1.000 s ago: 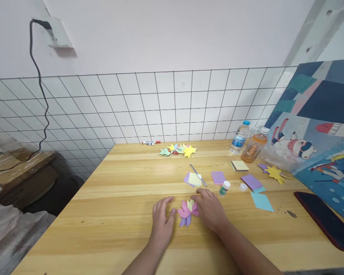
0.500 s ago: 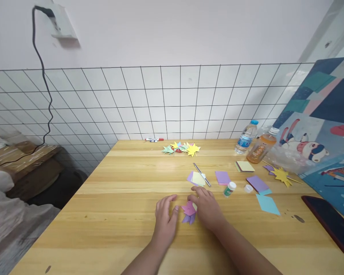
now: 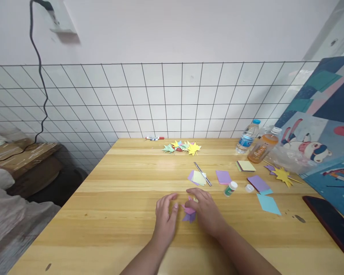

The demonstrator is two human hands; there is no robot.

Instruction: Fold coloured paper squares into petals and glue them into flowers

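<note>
A small folded paper piece, pink paper (image 3: 189, 210) over purple paper (image 3: 190, 217), lies on the table between my hands. My right hand (image 3: 208, 213) reaches over its right side, thumb at the pink paper and index finger stretched out apart from it. That hand hides part of the piece, and a bit of pale yellow paper shows beside its fingers. To the left, my left hand (image 3: 164, 217) rests on the table, thumb and fingers apart, holding nothing. Its thumb is close to the paper's left edge without visibly gripping it.
Beyond my hands lie a craft knife (image 3: 203, 174) on yellow and purple sheets, a purple stack (image 3: 223, 177) and a glue bottle (image 3: 231, 189). Paper leaves (image 3: 193, 148) sit near the wall. Two drink bottles (image 3: 262, 147) and a phone (image 3: 331, 217) are right. A person's sleeve (image 3: 20, 217) shows left.
My right thumb has come down and left onto the pink paper, covering more of it. The right fingers have shifted slightly left. My left hand is nearly still.
</note>
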